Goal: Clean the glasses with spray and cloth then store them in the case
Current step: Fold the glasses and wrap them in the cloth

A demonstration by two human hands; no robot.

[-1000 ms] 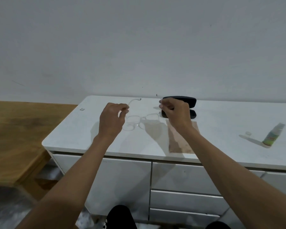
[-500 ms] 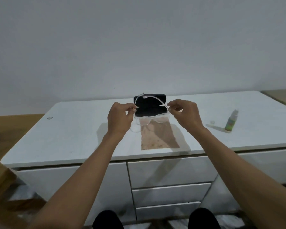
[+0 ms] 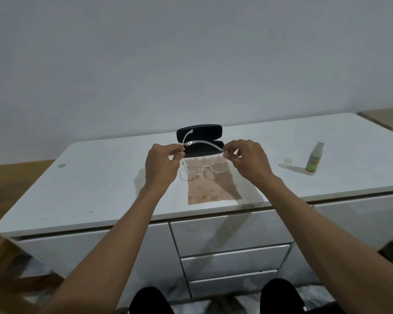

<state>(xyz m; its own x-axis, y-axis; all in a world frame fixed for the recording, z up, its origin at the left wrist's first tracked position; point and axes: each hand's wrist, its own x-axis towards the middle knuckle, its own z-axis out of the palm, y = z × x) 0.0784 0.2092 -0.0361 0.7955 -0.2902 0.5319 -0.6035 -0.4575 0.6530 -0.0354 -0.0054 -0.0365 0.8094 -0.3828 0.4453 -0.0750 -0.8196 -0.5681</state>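
While both hands, left hand and right hand, pinch one pair of clear glasses, one black case lies open behind. One cloth and one spray bottle rest on the cabinet top.

Clear glasses between both hands

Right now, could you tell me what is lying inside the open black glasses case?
The open case shows only dark lining; nothing visibly lies inside. The glasses, held by the left hand and right hand, cross in front, hiding part of the lower half.
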